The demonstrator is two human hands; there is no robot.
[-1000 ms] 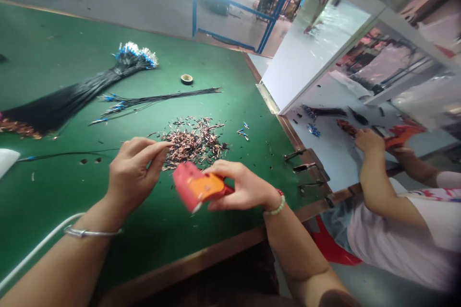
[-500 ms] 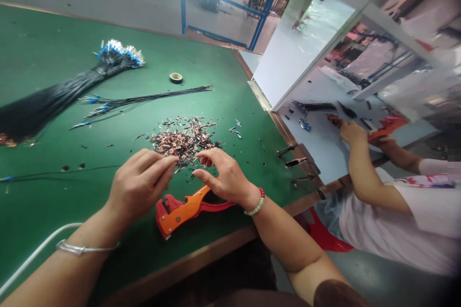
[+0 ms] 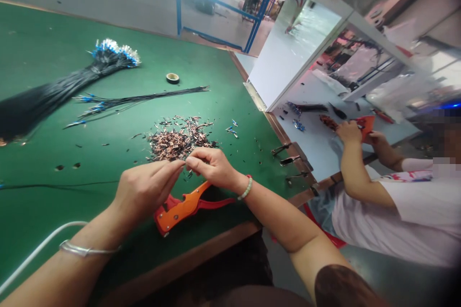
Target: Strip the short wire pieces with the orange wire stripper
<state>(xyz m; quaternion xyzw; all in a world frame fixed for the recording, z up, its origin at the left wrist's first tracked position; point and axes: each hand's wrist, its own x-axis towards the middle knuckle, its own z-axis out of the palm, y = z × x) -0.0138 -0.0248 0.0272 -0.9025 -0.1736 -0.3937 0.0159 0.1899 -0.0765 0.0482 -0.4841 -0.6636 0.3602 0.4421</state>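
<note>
My left hand [image 3: 147, 194] and my right hand [image 3: 212, 168] meet at the fingertips just below a loose heap of copper-coloured wire terminals [image 3: 176, 145] on the green table mat [image 3: 223, 62]. Something small may sit in the pinch, but it is too small to tell. An orange-and-red wire stripper [image 3: 178, 211] lies under my wrists, touching neither fingertip. Farther up lie a thick bundle of black wires with blue terminals [image 3: 65, 79], a thinner wire bundle [image 3: 137, 98] and a small tape roll [image 3: 173, 78].
A thin black wire [image 3: 61, 183] crosses the mat at left, and a white cable [image 3: 39, 249] runs below my left arm. Metal brackets [image 3: 290, 159] sit at the table's right edge. Beyond, a co-worker's hands [image 3: 349, 132] work at a white table [image 3: 306, 144].
My right hand has let go of the wire stripper, which now lies on the mat. Both hands have drawn together at the fingertips, and the view has shifted slightly.
</note>
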